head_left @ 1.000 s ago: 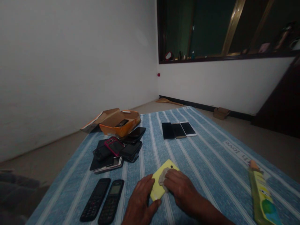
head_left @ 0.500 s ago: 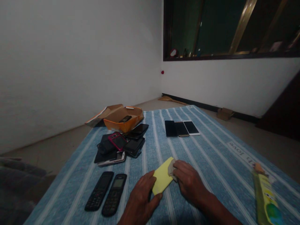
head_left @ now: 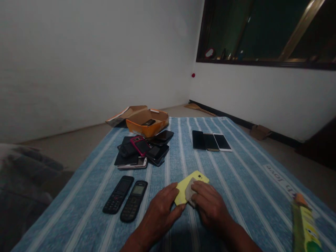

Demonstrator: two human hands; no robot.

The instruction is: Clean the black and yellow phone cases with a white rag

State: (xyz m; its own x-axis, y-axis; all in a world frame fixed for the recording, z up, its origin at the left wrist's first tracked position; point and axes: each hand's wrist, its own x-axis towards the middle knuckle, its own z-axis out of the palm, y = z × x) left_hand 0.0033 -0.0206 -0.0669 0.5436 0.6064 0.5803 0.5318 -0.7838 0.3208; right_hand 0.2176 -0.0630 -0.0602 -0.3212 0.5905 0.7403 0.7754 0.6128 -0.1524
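Lower centre: the left hand [head_left: 163, 207] grips a yellow phone [head_left: 182, 191]; the right hand [head_left: 210, 203] holds a grey cloth [head_left: 189, 192] against it. Excess sideways pressure could dislodge the phone.

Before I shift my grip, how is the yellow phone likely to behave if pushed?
The yellow phone is probably stiff: its flat back shows no sag. That smooth-looking back may be somewhat slippery. Its thin, squared slab shape suggests it would slide rather than roll.
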